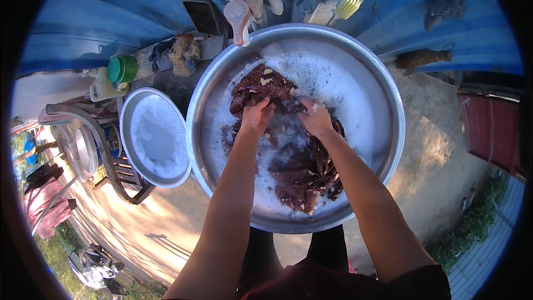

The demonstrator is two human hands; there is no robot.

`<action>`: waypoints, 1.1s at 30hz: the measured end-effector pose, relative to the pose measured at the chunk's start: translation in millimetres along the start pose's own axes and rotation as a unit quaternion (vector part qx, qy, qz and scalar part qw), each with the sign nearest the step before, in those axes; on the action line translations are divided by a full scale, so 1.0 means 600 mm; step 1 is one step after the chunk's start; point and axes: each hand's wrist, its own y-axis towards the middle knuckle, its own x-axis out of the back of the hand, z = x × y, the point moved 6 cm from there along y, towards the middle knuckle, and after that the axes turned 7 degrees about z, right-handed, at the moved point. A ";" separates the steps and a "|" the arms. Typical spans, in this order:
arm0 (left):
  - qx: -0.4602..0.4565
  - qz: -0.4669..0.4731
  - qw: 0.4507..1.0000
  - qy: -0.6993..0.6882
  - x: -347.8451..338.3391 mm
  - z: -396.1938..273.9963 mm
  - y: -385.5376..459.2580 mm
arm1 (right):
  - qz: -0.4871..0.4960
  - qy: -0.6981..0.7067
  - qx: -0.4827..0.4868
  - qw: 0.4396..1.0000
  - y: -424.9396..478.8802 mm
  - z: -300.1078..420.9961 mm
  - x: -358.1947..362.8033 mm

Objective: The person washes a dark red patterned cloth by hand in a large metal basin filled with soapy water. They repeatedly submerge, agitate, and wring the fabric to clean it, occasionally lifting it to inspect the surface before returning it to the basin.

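A large round metal basin (377, 73) of sudsy water stands in front of my legs. Dark maroon patterned cloth (270, 83) with pale flecks lies bunched in it, part raised above the foam and part soaked lower down (306, 179). My left hand (257, 117) grips the cloth at the left of the raised bunch. Close by on the right, my right hand (314, 116), with foam on its knuckles, grips more of the cloth. Its fingertips are partly hidden by cloth and water. White suds (349, 100) float around both hands.
A smaller metal basin of suds (127, 150) stands against the left side. A pink-and-white scrub brush (237, 18) rests on the far rim. A green-lidded container (123, 69), a white jug (104, 85) and a wooden chair (100, 133) are at the left; a blue wall (137, 4) rises behind.
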 end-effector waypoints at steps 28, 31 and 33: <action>-0.315 -0.115 0.916 0.221 -0.051 -0.085 -0.104 | -0.121 0.087 -0.123 0.981 -0.011 -0.013 0.096; -0.230 -0.222 0.750 0.579 -0.083 -0.056 -0.070 | -0.144 -0.154 0.014 0.977 -0.009 0.035 0.048; -0.184 -0.182 0.703 0.662 -0.092 -0.034 -0.043 | -0.075 -0.193 0.020 0.978 0.007 0.023 0.012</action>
